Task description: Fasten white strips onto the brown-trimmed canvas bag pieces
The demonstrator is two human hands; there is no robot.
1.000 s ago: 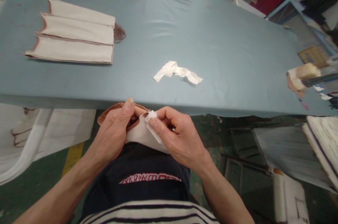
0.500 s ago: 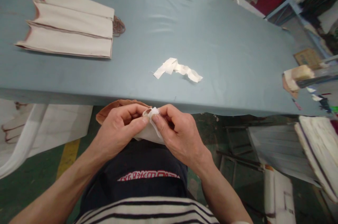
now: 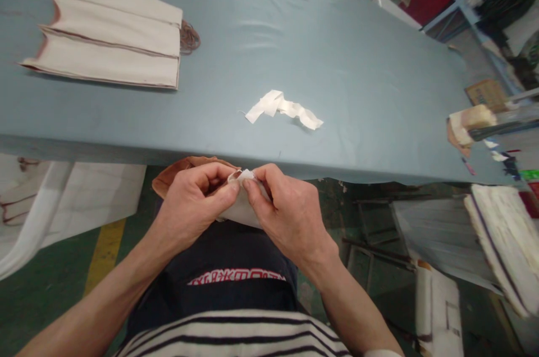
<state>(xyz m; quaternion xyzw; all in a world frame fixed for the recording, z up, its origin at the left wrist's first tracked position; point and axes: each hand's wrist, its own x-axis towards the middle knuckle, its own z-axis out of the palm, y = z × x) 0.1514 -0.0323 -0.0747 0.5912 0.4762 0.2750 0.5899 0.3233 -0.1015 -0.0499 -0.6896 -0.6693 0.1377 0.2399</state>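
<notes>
Close to my body, just below the table's front edge, both hands pinch a cream fabric piece [image 3: 243,210] with a brown part [image 3: 181,173] that sticks out behind my left hand. My left hand [image 3: 196,191] grips its upper edge between thumb and fingers. Opposite it, my right hand [image 3: 280,205] pinches a small white strip [image 3: 246,175] at that same edge. The two thumbs almost meet; fingertips partly hide what lies between them. On the table ahead lies a crumpled off-white strip [image 3: 269,104], apart from both hands.
Cream folded pieces with brown edges [image 3: 113,37] lie at the table's left, a coil of brown cord [image 3: 190,38] beside them. The blue-green table [image 3: 357,93] runs across the front. White bundles [image 3: 503,239] stand lower right; a white curved bar [image 3: 37,222] is lower left.
My hands stay at the same edge. The white strip's end now sits lower and flatter between my fingers. The whole view has shifted slightly.
</notes>
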